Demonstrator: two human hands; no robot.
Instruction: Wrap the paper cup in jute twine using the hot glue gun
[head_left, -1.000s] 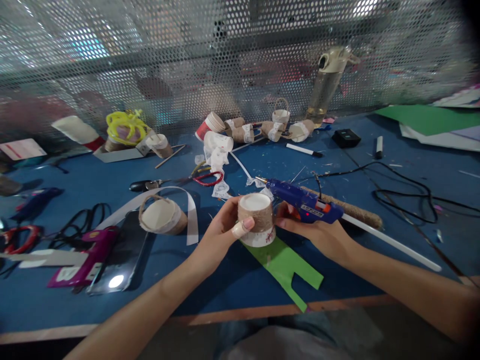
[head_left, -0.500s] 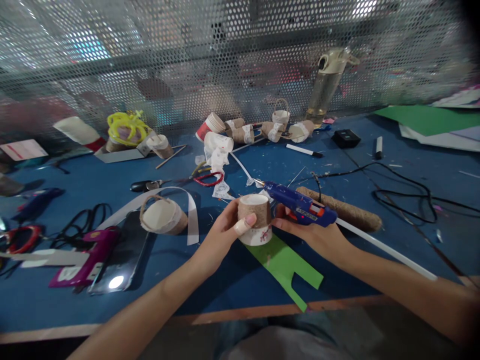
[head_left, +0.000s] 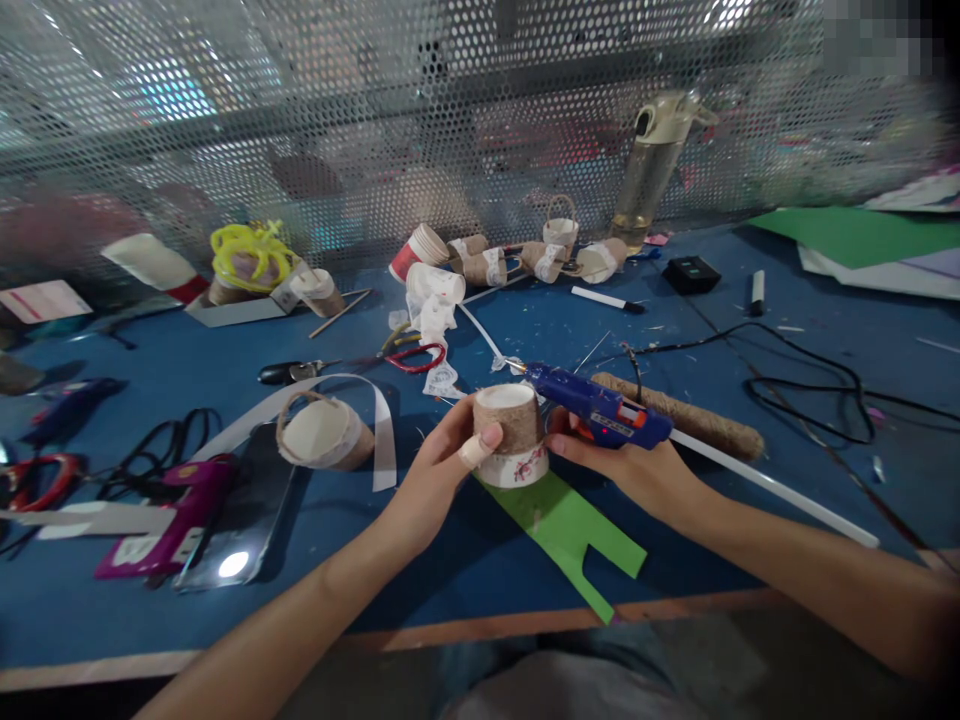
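My left hand (head_left: 448,452) is closed around a small paper cup (head_left: 510,425) wrapped in brown twine, with a white flowered band showing at its lower end. The thumb presses on the twine and wears a pale bandage. My right hand (head_left: 611,460) grips a blue glue gun (head_left: 600,405), its nozzle pointing left just above the cup's upper rim. A long white glue stick (head_left: 776,490) sticks out of the gun's back. Beneath the cup lies a cut piece of green paper (head_left: 570,535). Part of the right fingers is hidden behind the gun.
A twine-wrapped basket cup (head_left: 326,433), a phone (head_left: 240,515) and a purple glue gun (head_left: 171,520) lie left. Red-handled scissors (head_left: 416,358) and several wrapped cups (head_left: 541,262) lie further back. A twine roll (head_left: 697,425), cable (head_left: 817,378) and bottle (head_left: 652,180) are right.
The cup has turned slightly in my left hand, so more of the flower pattern shows, and it has shifted a little left. My right hand and the glue gun stay nearly still.
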